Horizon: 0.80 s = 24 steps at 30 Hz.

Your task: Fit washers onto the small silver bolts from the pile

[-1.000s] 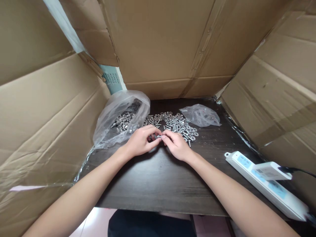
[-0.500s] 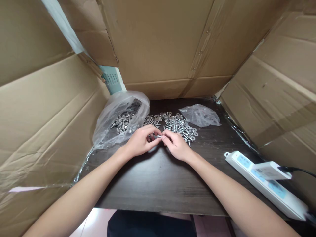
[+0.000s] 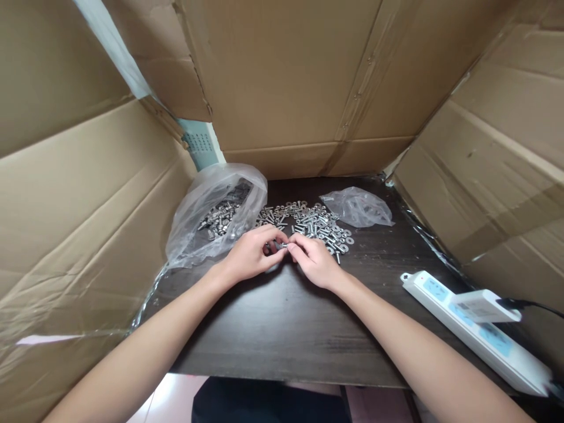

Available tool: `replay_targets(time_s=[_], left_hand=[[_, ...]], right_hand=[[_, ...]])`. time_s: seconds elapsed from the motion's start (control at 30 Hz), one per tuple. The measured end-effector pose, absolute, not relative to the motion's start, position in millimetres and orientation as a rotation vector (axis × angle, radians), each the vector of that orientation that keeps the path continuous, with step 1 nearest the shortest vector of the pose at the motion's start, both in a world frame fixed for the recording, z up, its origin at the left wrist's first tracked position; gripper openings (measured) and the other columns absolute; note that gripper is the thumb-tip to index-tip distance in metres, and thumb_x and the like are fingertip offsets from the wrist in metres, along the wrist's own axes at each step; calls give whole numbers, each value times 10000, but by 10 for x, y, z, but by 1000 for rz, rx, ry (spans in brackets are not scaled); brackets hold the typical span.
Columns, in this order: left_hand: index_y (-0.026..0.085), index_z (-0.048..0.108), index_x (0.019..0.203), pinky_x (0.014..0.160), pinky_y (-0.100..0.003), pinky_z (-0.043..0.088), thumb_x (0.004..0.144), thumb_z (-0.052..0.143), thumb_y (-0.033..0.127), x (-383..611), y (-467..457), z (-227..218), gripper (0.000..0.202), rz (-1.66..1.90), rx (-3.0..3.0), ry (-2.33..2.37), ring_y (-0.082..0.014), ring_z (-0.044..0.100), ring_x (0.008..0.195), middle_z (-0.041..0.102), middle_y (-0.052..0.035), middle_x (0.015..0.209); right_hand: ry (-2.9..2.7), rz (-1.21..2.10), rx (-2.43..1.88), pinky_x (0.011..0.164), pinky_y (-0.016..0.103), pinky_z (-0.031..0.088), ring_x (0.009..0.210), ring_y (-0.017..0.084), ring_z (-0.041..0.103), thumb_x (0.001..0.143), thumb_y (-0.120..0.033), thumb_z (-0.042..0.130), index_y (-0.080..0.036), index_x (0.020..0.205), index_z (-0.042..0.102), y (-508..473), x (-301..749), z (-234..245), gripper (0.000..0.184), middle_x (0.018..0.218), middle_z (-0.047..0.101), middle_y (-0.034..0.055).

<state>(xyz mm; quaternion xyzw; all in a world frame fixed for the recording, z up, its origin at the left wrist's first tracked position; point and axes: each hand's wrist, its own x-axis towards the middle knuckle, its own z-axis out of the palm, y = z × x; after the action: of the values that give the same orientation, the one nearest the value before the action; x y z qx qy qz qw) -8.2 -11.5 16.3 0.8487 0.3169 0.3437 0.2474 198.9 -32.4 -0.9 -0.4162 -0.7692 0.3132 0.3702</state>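
Note:
Between my fingertips, over the middle of the dark table (image 3: pixel 264 329), is a small metal bolt (image 3: pixel 283 245). My left hand (image 3: pixel 252 254) pinches one end of it with thumb and fingers. The other end is gripped by the thumb and forefinger of my right hand (image 3: pixel 315 261). Fingers cover most of the bolt, so I cannot tell whether a nut or washer sits on it. Just beyond my hands lies a loose pile of bolts, nuts and washers (image 3: pixel 315 223).
An open clear plastic bag (image 3: pixel 180 235) with many metal fasteners (image 3: pixel 218 220) stands at the left. A second, flattened plastic bag (image 3: pixel 359 207) lies back right. A white power strip (image 3: pixel 467 326) with a plugged-in charger (image 3: pixel 482 306) is at the right. Cardboard walls (image 3: pixel 291 76) enclose the table.
Both hands stay in nearly the same place, still pinching the bolt. The fingers have shifted only slightly around it.

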Motion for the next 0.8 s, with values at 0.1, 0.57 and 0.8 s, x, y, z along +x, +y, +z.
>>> replay_targets(time_s=[0.1,0.57,0.8], left_hand=[[178,678,1026,667,-240,518,918,660,190,-79,-113,171,110,932,2319,865,-122,621,721,642,-23,944],[175,683,1037,659,-246,525,943,677,246,-80,-109,168,117,941,2296,872,-134,635,733,658,-30,940],[182,672,1015,659,-249,529,932,664,231,-81,-119,165,97,957,2304,866,-138,629,728,654,-31,928]], right_hand=[[-1970,807,-1066,654,300,374,633,171,544,1017,-318,456,-208,814,545,-328,1986,-5,248,704,592,-4],[-1976,786,-1076,639,305,355,624,169,523,1063,-341,405,-209,750,502,-318,1987,-19,352,675,554,0],[-1993,789,-1077,643,311,351,624,172,514,1072,-356,387,-212,732,482,-320,1983,-15,381,677,544,3]])
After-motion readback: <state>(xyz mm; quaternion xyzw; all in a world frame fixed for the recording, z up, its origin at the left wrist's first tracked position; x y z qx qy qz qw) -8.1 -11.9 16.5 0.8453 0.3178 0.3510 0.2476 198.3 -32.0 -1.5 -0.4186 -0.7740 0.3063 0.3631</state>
